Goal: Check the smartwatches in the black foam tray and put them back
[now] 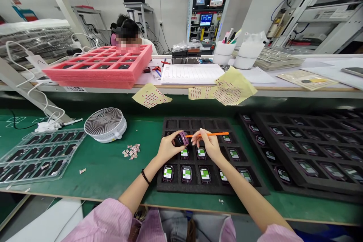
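From my screen I see the fingers (173,140) of the left hand (167,147) curled around a small black device (179,140) with a purple edge, held just above the near tray. The fingers (198,138) of the right hand (207,145) pinch an orange stick (211,134) — its tip is at the device's edge, but I cannot tell if they touch. Under the hands lies a black foam tray (170,124) with rows of similar devices (186,174) showing green labels. On the green mat (113,174), to the left, are small paper pieces (131,151), a white fan (105,124) and a clear plastic tray (39,157) — to the right, a second foam tray (297,151).
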`<move>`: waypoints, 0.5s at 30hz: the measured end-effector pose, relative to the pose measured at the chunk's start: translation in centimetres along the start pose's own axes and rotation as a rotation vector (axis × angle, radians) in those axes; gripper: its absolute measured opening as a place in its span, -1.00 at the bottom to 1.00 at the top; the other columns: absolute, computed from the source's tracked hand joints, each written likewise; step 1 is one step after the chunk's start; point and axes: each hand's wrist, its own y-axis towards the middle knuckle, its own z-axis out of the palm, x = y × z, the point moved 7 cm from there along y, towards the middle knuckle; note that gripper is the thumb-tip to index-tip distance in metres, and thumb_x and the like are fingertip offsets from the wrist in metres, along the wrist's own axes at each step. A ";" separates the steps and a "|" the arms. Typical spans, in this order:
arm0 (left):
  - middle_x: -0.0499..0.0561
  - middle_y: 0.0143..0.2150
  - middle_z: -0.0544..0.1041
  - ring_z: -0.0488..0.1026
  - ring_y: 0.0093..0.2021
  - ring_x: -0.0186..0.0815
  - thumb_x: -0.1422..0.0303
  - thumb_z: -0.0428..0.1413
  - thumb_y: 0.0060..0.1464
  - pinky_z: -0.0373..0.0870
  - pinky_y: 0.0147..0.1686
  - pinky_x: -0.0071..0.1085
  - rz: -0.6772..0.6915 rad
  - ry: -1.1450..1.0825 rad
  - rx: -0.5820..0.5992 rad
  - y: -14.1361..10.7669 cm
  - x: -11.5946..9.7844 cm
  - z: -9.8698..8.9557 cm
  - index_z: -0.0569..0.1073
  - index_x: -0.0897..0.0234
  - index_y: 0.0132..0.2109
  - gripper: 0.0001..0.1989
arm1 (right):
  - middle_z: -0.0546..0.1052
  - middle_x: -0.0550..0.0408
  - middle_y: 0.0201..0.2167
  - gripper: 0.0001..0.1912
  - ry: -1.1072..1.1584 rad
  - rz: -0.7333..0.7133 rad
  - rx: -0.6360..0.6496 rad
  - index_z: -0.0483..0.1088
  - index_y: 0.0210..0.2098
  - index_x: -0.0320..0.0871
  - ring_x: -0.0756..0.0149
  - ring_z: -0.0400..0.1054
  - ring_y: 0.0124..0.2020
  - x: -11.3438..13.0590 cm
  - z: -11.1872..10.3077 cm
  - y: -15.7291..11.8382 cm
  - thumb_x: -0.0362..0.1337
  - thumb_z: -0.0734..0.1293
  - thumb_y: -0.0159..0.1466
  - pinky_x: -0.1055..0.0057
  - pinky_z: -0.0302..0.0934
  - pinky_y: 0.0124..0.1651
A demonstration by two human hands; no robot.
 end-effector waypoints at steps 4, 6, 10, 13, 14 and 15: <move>-0.02 -0.18 0.60 0.42 -0.49 -0.40 0.35 0.24 -0.16 0.38 -0.42 -0.49 0.016 -0.004 0.011 0.0 0.0 0.1 0.44 0.23 0.06 -0.45 | 0.49 0.03 -0.55 -0.55 0.012 0.004 0.037 0.42 -0.47 -0.18 0.35 0.37 -0.59 0.0 0.3 -0.1 0.03 0.18 0.29 0.46 0.19 -0.63; -0.02 -0.17 0.60 0.42 -0.49 -0.39 0.35 0.24 -0.16 0.38 -0.42 -0.49 0.021 0.002 0.012 -0.1 0.1 0.1 0.44 0.23 0.06 -0.45 | 0.49 0.03 -0.55 -0.55 0.003 0.005 0.042 0.42 -0.47 -0.18 0.35 0.37 -0.59 -0.1 0.4 -0.1 0.04 0.18 0.29 0.46 0.19 -0.63; -0.03 -0.18 0.60 0.42 -0.49 -0.39 0.36 0.25 -0.17 0.39 -0.41 -0.49 0.023 0.016 0.009 -0.1 0.0 0.1 0.44 0.23 0.06 -0.45 | 0.49 0.04 -0.56 -0.54 -0.030 -0.008 0.037 0.41 -0.48 -0.18 0.36 0.37 -0.60 0.0 0.4 0.0 0.05 0.17 0.29 0.46 0.19 -0.64; -0.02 -0.18 0.61 0.45 -0.46 -0.37 0.39 0.25 -0.18 0.41 -0.39 -0.48 0.043 0.017 0.021 -0.2 0.0 0.2 0.45 0.24 0.05 -0.46 | 0.47 0.05 -0.59 -0.53 -0.050 -0.027 0.035 0.41 -0.50 -0.17 0.37 0.35 -0.63 0.2 0.5 -0.1 0.05 0.16 0.30 0.46 0.19 -0.64; -0.02 -0.18 0.61 0.47 -0.44 -0.36 0.40 0.25 -0.18 0.42 -0.38 -0.48 0.054 0.020 0.026 -0.3 -0.1 0.3 0.45 0.24 0.04 -0.46 | 0.47 0.06 -0.60 -0.52 -0.061 -0.032 0.033 0.41 -0.51 -0.17 0.38 0.34 -0.64 0.2 0.5 -0.1 0.05 0.16 0.30 0.46 0.20 -0.64; -0.01 -0.18 0.61 0.48 -0.42 -0.36 0.42 0.25 -0.19 0.43 -0.36 -0.48 0.063 0.025 0.031 -0.3 -0.1 0.3 0.45 0.24 0.04 -0.45 | 0.46 0.06 -0.62 -0.51 -0.074 -0.035 0.029 0.41 -0.52 -0.17 0.39 0.33 -0.64 0.2 0.5 -0.2 0.05 0.15 0.30 0.46 0.20 -0.63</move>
